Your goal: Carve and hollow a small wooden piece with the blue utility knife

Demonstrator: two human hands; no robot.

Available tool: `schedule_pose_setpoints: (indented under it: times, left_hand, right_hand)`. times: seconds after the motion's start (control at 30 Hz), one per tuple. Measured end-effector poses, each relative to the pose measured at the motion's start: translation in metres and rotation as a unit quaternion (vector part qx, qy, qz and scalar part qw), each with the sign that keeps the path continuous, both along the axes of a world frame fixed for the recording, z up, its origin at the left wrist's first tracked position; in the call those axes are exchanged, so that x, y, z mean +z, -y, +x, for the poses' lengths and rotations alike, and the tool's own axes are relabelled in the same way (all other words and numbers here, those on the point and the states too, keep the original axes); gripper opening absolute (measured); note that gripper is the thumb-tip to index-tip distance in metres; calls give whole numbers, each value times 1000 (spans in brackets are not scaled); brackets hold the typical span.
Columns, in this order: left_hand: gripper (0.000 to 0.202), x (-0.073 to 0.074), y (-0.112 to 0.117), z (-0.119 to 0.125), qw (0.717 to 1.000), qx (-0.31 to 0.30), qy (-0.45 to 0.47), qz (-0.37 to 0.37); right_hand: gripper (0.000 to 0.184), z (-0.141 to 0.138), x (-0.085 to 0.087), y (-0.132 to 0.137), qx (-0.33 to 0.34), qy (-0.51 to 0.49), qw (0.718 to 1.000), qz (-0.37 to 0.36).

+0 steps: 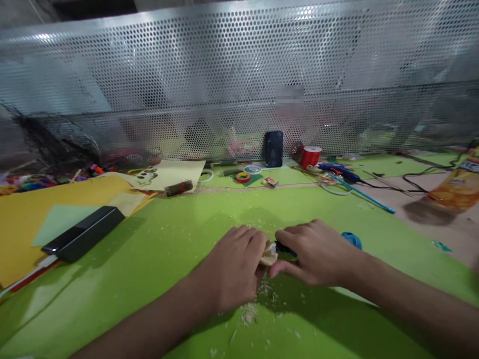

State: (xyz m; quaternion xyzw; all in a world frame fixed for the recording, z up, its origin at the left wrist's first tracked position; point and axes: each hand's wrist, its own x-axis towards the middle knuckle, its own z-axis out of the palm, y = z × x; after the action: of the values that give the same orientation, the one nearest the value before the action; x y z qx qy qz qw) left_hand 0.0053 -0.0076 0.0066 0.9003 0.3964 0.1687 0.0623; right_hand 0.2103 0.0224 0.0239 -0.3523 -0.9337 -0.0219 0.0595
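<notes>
My left hand is closed round a small pale piece of wood over the green sheet. My right hand is closed on a dark-handled cutting tool whose tip meets the pale piece. Pale shavings lie on the sheet just below both hands. A blue round object peeks out behind my right wrist.
A black flat case lies on yellow paper at left. A phone leans on the perforated metal screen. Nearby are a red spool, tape rolls, a blue glue gun and an orange packet.
</notes>
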Motion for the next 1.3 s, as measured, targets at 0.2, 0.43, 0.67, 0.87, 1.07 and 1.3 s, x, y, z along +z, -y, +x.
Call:
schedule_pose_setpoints:
  times: [0.2, 0.43, 0.67, 0.87, 1.07, 1.3]
  left_hand:
    - [17, -1, 0, 0, 999, -5, -42, 25]
    - [19, -2, -1, 0, 993, 4, -97, 73]
    - [14, 1, -2, -1, 993, 18, -57, 105]
    - [20, 12, 1, -2, 997, 51, 60, 4]
    - [19, 25, 1, -1, 932, 106, 240, -251]
    - [18, 20, 2, 0, 798, 42, 403, -446]
  right_hand:
    - [62, -1, 2, -1, 1, 29, 999, -16]
    - [62, -1, -4, -2, 0, 30, 999, -17]
    - [63, 0, -14, -6, -15, 41, 998, -34]
    - [57, 3, -5, -13, -55, 26, 998, -22]
    - [49, -1, -10, -13, -115, -28, 992, -36]
    - [53, -1, -11, -1, -7, -190, 976, 106]
